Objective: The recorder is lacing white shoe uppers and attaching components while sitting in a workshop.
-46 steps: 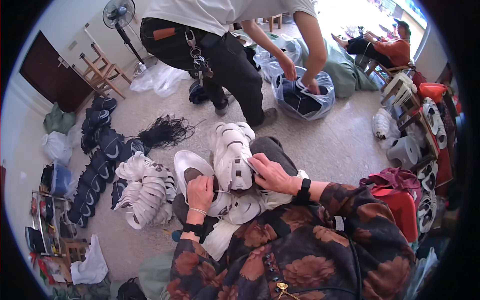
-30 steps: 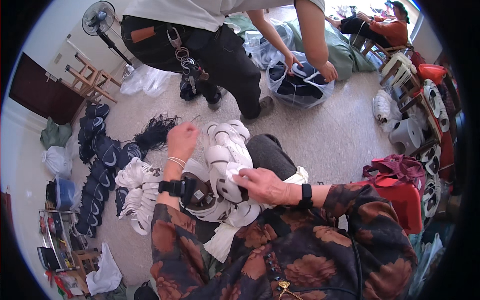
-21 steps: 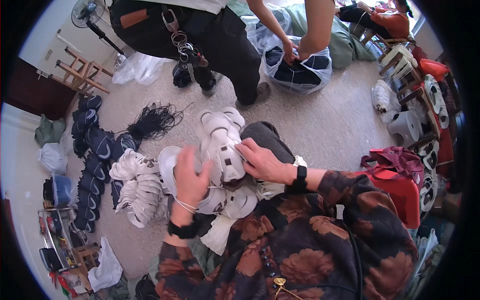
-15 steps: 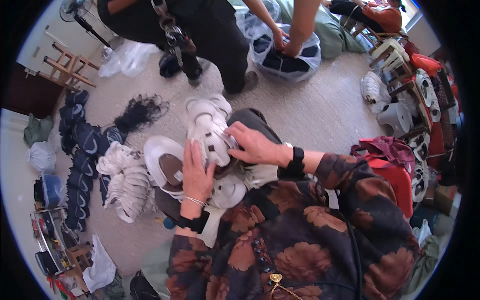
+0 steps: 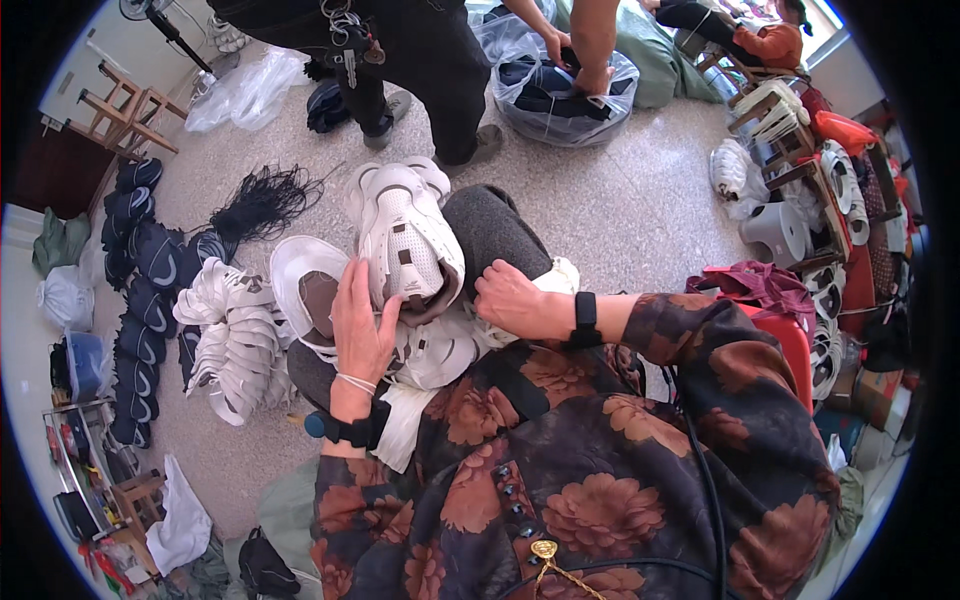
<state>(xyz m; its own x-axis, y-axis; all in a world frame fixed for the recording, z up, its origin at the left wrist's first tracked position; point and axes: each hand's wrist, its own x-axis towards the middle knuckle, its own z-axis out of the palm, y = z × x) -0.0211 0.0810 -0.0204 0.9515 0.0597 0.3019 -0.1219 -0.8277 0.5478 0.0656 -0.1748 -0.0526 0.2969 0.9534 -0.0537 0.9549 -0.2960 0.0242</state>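
Observation:
On my lap lies a white shoe upper [image 5: 415,262] with a perforated tongue and a brown lining, its opening toward me. My left hand [image 5: 362,325] holds its left edge, fingers along the side and thumb at the opening. Beside that hand is another white upper [image 5: 300,262], its brown inside showing. Further white uppers [image 5: 435,350] lie beneath, nearer my body. My right hand [image 5: 515,300] is raised just right of the held upper, apart from it, with its fingers curled together. Whatever they pinch, if anything, is too small to make out.
Stacked white uppers [image 5: 235,340], dark uppers [image 5: 145,320] and a tangle of black laces [image 5: 265,200] lie on the floor to the left. Ahead, a person in dark trousers [image 5: 410,70] reaches into a clear plastic bag [image 5: 565,100]. At right stands a red chair [image 5: 785,340].
My right hand has drawn away from the upper to the right and its fingers have closed. My left hand stays on the upper. The person ahead still works at the bag.

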